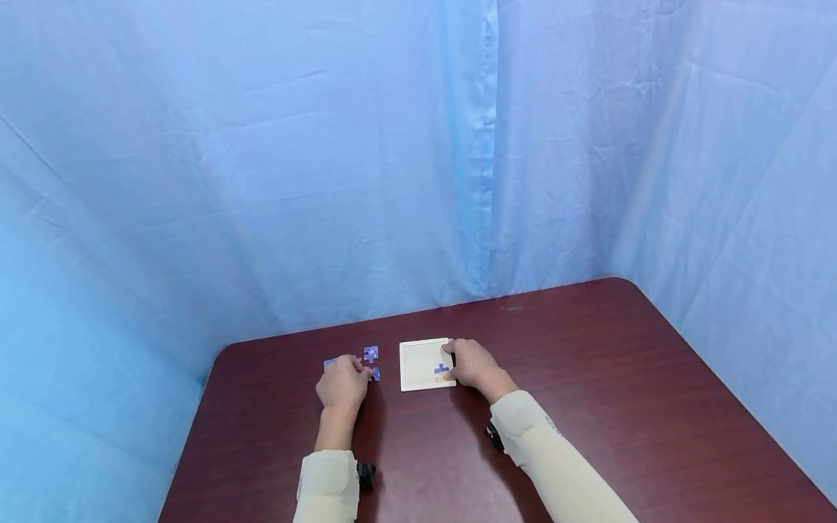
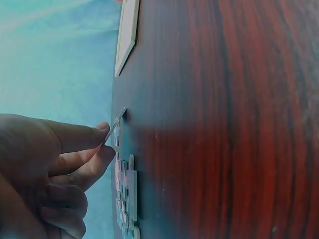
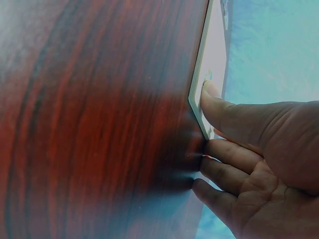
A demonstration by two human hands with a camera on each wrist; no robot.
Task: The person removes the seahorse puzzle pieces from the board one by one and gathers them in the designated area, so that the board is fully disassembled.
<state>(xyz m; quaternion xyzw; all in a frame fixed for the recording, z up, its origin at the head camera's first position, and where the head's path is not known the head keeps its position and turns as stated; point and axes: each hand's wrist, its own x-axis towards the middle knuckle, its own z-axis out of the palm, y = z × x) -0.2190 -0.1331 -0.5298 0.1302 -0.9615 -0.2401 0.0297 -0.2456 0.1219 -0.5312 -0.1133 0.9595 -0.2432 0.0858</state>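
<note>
My left hand pinches a thin jigsaw piece between thumb and fingertips, tilted just above the table at the left. Beneath and beside that hand lie several loose jigsaw pieces, partly hidden by it in the head view. One blue piece with a pinkish star lies just beyond. A pale square puzzle tray rests flat to the right, with a blue and orange piece in its near right corner. My right hand grips the tray's right edge, thumb over the top and fingers along the side.
The dark red wooden table has a rounded far corner at each side. Light blue curtains hang behind it and along both sides. A small black device is strapped at each wrist.
</note>
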